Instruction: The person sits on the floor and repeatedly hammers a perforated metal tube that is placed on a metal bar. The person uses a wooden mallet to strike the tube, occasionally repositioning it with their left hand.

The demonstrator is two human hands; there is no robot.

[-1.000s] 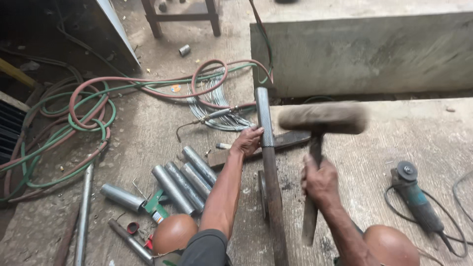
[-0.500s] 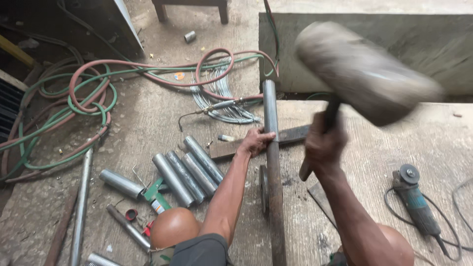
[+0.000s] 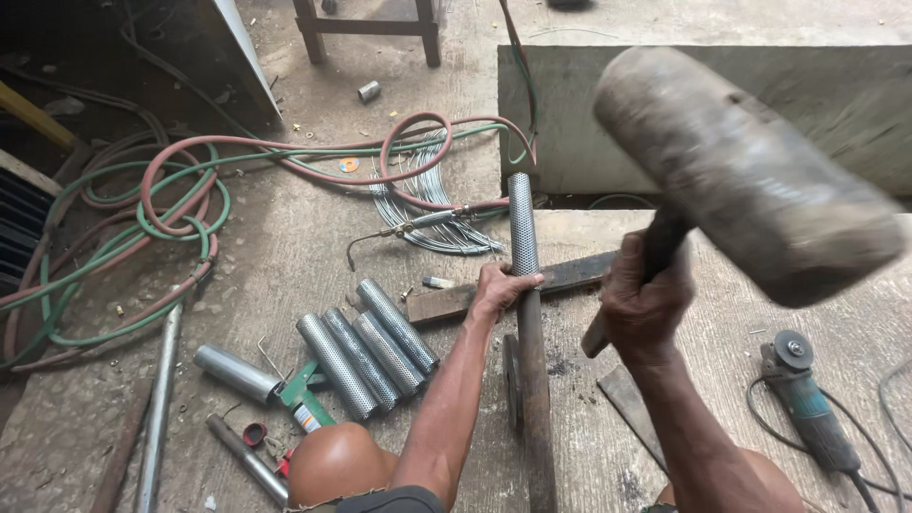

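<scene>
My right hand (image 3: pixel 642 302) grips the dark handle of a heavy mallet (image 3: pixel 741 166), raised high with its big grey head blurred close to the camera. My left hand (image 3: pixel 502 285) holds a long perforated metal tube (image 3: pixel 522 228) that is slid over a dark steel bar (image 3: pixel 535 399). The bar runs toward me across a flat dark steel strip (image 3: pixel 560 278) on the concrete floor.
Several short perforated tubes (image 3: pixel 366 347) lie side by side to the left, with a plain pipe (image 3: pixel 237 372) and a long rod (image 3: pixel 157 399). Red and green hoses (image 3: pixel 180 204) coil at left, with a torch (image 3: pixel 418 224) and wire bundle. An angle grinder (image 3: pixel 806 399) lies at right. A concrete ledge (image 3: pixel 570 114) stands behind.
The mallet has swung up from over the tube to high near the camera. My left hand has stayed on the perforated tube.
</scene>
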